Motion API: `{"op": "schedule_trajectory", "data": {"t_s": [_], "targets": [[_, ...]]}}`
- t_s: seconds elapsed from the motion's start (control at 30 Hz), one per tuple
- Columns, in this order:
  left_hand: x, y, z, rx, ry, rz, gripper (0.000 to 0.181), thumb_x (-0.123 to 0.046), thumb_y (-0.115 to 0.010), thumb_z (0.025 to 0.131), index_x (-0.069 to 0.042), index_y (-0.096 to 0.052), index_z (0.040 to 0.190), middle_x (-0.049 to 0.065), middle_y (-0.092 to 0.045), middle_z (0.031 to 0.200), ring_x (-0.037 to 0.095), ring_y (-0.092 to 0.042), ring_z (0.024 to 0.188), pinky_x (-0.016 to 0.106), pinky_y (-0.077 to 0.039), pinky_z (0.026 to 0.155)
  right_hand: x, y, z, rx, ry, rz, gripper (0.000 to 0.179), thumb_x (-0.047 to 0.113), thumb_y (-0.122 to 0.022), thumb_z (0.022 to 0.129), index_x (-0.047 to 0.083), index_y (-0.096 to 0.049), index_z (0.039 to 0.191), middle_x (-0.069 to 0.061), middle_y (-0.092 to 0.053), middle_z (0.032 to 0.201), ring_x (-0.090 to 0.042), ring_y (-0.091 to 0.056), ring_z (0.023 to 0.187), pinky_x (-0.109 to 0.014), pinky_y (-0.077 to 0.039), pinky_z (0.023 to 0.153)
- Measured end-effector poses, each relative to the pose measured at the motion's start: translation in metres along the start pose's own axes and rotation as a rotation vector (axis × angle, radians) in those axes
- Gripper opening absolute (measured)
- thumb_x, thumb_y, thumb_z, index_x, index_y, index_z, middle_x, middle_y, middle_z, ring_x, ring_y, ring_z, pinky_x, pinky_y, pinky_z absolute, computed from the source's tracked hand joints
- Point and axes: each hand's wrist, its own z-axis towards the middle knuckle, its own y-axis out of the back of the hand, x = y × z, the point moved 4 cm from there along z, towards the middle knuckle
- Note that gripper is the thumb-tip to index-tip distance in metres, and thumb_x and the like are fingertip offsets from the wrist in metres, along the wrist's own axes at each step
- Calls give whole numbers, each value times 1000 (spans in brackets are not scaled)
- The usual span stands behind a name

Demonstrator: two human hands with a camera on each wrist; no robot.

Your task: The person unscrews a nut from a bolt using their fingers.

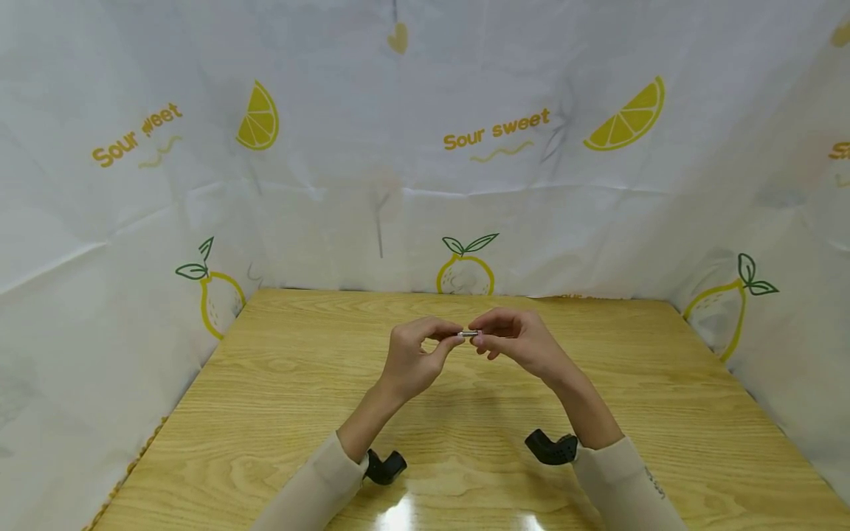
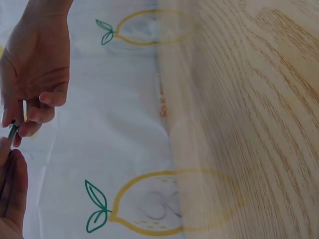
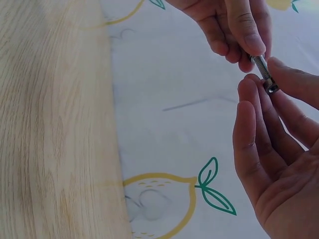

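Note:
A small silver bolt (image 3: 263,69) with a threaded shank and a cylindrical head is held up above the table between both hands. My left hand (image 1: 413,360) pinches its far end between thumb and forefinger, and those fingertips cover that end. My right hand (image 1: 526,346) holds the head end between thumb and fingers. In the right wrist view the bolt's head shows at the right fingertips, and part of the thread lies bare between the hands. The left wrist view catches only a sliver of the bolt (image 2: 13,131) at its left edge.
Beneath the hands lies a wood-grain table (image 1: 299,369). A white curtain (image 1: 332,221) with lemon prints stands behind it and along both sides. Each wrist carries a black camera mount, the left one (image 1: 387,467) and the right one (image 1: 551,447).

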Motion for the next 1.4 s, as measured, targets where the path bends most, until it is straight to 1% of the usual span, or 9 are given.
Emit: {"op": "schedule_trajectory", "data": {"t_s": [0.07, 0.13, 0.37, 0.6, 0.83, 1.03, 1.17, 1.33, 1.4], "targets": [[0, 0, 0, 5, 0, -2, 7, -5, -78, 91, -3, -79, 98, 9, -79, 88, 16, -77, 77, 17, -61, 72, 0, 1, 0, -4, 4, -1, 27, 8, -69, 99, -8, -69, 120, -17, -73, 100, -16, -73, 82, -34, -64, 72], [0, -1, 0, 6, -4, -1, 7, -5, -78, 91, -3, -79, 98, 9, -79, 89, 16, -77, 77, 17, -61, 72, 1, 1, 0, -5, 6, -1, 27, 9, -69, 100, -8, -69, 120, -17, -73, 101, -18, -73, 83, -35, -64, 72], [-1, 0, 2, -15, -30, -2, 7, -4, -79, 91, -3, -79, 97, 9, -79, 88, 16, -77, 77, 19, -62, 73, -1, 1, 0, 11, 0, -4, 23, 8, -69, 99, -5, -70, 119, -7, -74, 98, -23, -74, 84, -34, -64, 72], [2, -2, 1, -13, -35, -11, 6, -4, -79, 91, -3, -79, 97, 9, -79, 87, 16, -77, 76, 20, -62, 71, -1, 2, 0, 0, 16, 4, 24, 9, -67, 101, -5, -70, 119, -3, -75, 102, -15, -73, 84, -36, -64, 72], [-1, -1, 0, -12, -31, 0, 6, -4, -79, 90, -3, -79, 97, 9, -79, 87, 15, -77, 76, 18, -61, 72, -2, 1, 0, 21, 5, 4, 24, 7, -67, 100, -6, -69, 120, 1, -74, 97, -19, -74, 83, -36, -65, 72], [-1, -1, 0, -4, -31, 0, 6, -3, -79, 90, -3, -78, 97, 9, -79, 87, 15, -77, 76, 17, -61, 71, 1, 2, -2, 5, 14, 6, 24, 10, -65, 102, -6, -70, 119, -3, -74, 102, -14, -73, 84, -32, -64, 72], [-2, -1, 0, -12, -45, 3, 6, -3, -78, 90, -3, -78, 96, 9, -79, 87, 15, -77, 76, 17, -61, 72, 1, 2, -3, 11, 20, 13, 23, 9, -66, 101, -6, -70, 119, -12, -74, 102, -19, -74, 83, -35, -64, 72], [-2, -1, 0, -18, -56, 2, 6, -2, -78, 91, -3, -78, 96, 9, -79, 87, 15, -76, 76, 18, -62, 72, 1, 2, -3, 37, 25, 6, 24, 7, -67, 101, -6, -69, 120, -10, -75, 99, -18, -74, 83, -39, -65, 72], [-2, -1, -1, -16, -56, 1, 6, -2, -78, 91, -3, -78, 96, 9, -79, 87, 15, -76, 76, 18, -62, 73, 1, 3, -3, 35, 27, -1, 24, 8, -66, 101, -6, -69, 120, -4, -75, 98, -15, -74, 82, -38, -65, 72]]}}
